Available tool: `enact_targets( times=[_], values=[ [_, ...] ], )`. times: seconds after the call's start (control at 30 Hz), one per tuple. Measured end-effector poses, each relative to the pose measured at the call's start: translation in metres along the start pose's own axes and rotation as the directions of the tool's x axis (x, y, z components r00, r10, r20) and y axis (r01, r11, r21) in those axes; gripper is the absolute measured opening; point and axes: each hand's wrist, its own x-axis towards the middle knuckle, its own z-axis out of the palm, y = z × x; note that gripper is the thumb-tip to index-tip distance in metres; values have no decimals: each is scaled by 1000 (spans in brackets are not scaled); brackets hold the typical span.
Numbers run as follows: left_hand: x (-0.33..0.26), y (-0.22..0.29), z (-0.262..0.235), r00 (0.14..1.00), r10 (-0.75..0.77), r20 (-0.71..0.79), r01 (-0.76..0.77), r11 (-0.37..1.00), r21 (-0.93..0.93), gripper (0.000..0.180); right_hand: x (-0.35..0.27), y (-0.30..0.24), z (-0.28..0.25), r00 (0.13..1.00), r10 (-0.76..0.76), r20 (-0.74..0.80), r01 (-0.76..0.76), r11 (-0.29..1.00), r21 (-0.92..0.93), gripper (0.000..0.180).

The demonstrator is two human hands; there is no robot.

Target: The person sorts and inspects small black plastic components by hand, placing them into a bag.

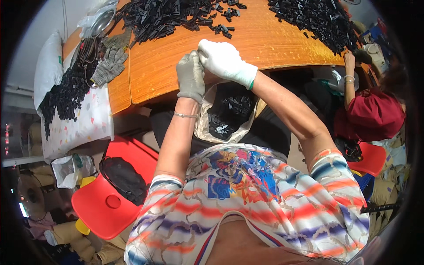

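My left hand (191,76), in a grey glove, is closed above the front edge of the wooden table (152,68). Against it rests my right hand (226,62), in a white glove, with its fingers curled in. The two meet at the fingertips, and whatever they hold, if anything, is hidden. Just below them, at my lap, a cream-coloured bag (203,119) gapes wide with many small black plastic parts (232,108) inside. Beyond my hands a large heap of similar black parts (168,17) covers the far side of the table.
Another pile of black parts (318,22) lies at the far right, near a co-worker in a red sleeve (375,112). Spare grey gloves (109,66) and more black pieces (66,97) are on the left. A red chair (104,198) holding a black bag (123,179) stands beside me.
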Motion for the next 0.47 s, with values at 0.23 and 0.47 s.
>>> enact_targets(
  times=[0.23,0.47],
  values=[
    [5,7,-7,930,37,366,-11,997,-73,23,0,25,-7,980,190,-55,-171,952,253,25],
    [-2,-10,-26,917,-129,376,194,971,-140,23,-16,35,-38,888,225,401,-458,517,723,38]
  ],
)
